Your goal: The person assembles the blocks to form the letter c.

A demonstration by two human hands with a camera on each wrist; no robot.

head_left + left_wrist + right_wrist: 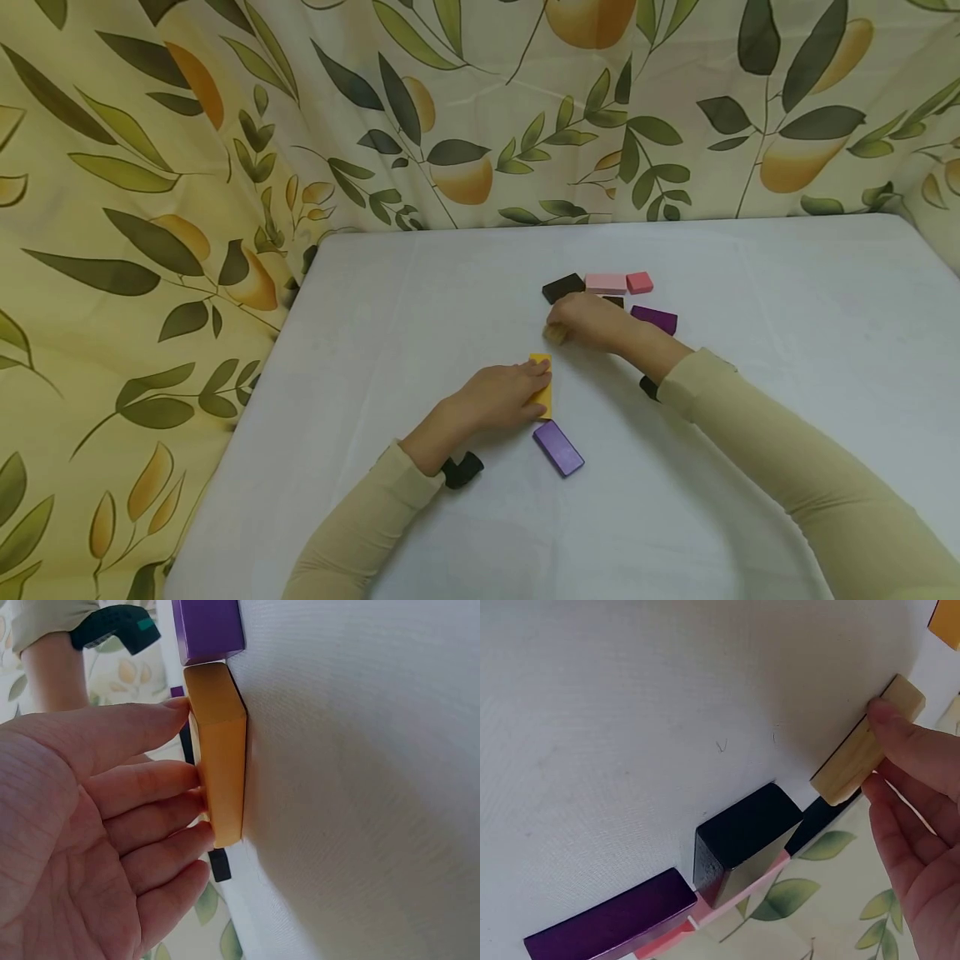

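My left hand [498, 396] rests its fairly straight fingers and thumb on a yellow block [547, 402] lying on the white table. In the left wrist view, its fingertips touch one broad face of the yellow block [225, 765]. Just below that block lies a light purple block [558, 448]. Farther up the table, my right hand [588, 321] pinches a plain wooden block [555, 335] between thumb and fingers. The right wrist view shows this wooden block [847, 761] at or close to the tabletop; any contact beneath it cannot be made out.
Beyond the right hand stand a black block [563, 288], a pale pink block [605, 284] and a coral block [640, 283]. A dark block [615, 302], partly hidden, and a deep purple block [655, 319] sit nearer. Leaf-patterned cloth [525, 108] hangs behind the table.
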